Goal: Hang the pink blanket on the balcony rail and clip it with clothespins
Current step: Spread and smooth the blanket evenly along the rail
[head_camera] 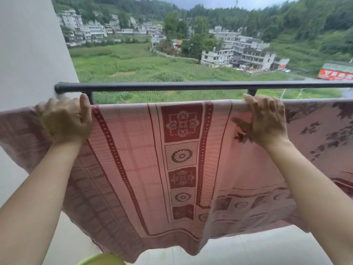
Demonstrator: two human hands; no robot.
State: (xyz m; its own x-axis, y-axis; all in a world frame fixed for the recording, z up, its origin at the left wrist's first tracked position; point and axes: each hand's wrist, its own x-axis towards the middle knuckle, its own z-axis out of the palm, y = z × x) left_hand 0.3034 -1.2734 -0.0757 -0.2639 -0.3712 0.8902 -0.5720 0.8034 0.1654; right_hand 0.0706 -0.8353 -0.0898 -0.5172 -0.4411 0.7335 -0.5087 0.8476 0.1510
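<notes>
Beyond the balcony lie green fields and buildings; the dark balcony rail (172, 86) crosses the view. The pink blanket (181, 169) hangs spread just below the rail. The left hand (65, 121) and right hand (267, 121) grip its top edge, fingers (250, 100) curled over the hem. Whether the edge rests on a lower bar cannot be determined. Recommended: hold the hem taut and level, raise both hands together, and fold a generous margin over the rail.
</notes>
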